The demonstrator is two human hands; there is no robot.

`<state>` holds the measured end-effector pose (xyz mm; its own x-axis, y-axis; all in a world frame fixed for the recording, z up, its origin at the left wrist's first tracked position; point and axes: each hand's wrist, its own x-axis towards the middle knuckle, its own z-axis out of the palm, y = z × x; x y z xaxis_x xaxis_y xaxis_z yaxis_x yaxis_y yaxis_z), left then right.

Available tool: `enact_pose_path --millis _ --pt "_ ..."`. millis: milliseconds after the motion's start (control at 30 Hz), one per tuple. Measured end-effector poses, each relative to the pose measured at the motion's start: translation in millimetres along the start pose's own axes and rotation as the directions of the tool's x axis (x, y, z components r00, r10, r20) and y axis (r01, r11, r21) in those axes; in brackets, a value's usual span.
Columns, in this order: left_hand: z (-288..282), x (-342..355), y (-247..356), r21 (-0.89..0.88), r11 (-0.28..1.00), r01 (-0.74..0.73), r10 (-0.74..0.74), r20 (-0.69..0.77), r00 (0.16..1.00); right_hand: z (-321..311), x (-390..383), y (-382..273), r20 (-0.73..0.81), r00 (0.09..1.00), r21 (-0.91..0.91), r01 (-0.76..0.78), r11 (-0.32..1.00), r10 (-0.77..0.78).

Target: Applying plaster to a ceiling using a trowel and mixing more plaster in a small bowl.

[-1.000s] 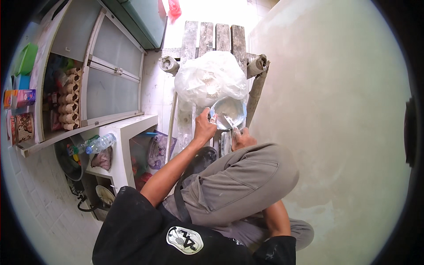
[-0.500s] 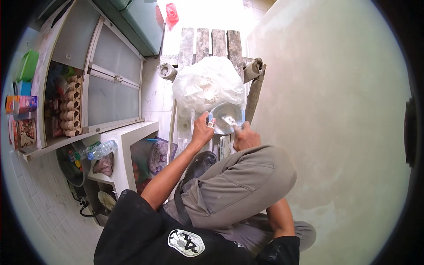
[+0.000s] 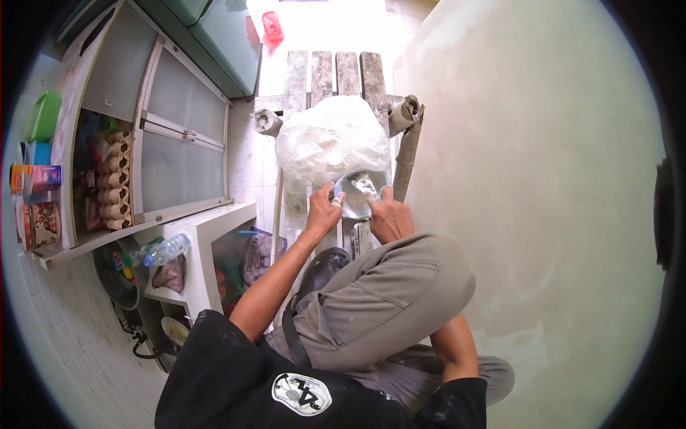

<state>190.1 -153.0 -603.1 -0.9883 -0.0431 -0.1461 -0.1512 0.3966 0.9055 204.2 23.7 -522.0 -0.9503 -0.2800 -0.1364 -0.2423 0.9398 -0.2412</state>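
A shiny, silvery round bowl (image 3: pixel 350 207) with some white stuff (image 3: pixel 364 183) in it is between my hands, above a slatted wooden bench. My left hand (image 3: pixel 325 211) is closed on its left rim, thumb over the edge. On the right side, my right hand (image 3: pixel 391 217) grips the rim, its thumb reaching over the inside; whether it also holds a small tool is hidden. Just beyond the bowl, touching or very close to it, lies a large translucent plastic bag (image 3: pixel 332 132) with pale contents showing through.
The wooden bench (image 3: pixel 296 75) has round posts (image 3: pixel 404 114) on both sides. To the left stand a cabinet (image 3: pixel 179 171) with an egg tray (image 3: pixel 116 182), and a white shelf (image 3: pixel 214 227) with a plastic bottle (image 3: pixel 167 249). A pale wall (image 3: pixel 529 179) rises at right. My bent knee (image 3: pixel 446 275) is close by.
My right hand, blurred at the bowl's right edge before, has come up onto the rim and is now still. The bowl seems tilted differently, its white stuff higher up. The view shifted slightly.
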Motion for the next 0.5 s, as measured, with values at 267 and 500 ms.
enact_pose_path --millis 267,500 --pt "4.7 -1.6 -10.7 -0.033 0.998 0.045 -0.045 0.002 0.999 2.7 -19.3 7.3 0.159 0.987 0.016 0.034 0.999 -0.036" --pt "7.3 -5.1 -13.9 -0.048 0.997 0.062 -0.063 -0.009 0.998 12.8 -28.0 4.8 0.151 0.985 -0.02 -0.078 0.997 0.08"
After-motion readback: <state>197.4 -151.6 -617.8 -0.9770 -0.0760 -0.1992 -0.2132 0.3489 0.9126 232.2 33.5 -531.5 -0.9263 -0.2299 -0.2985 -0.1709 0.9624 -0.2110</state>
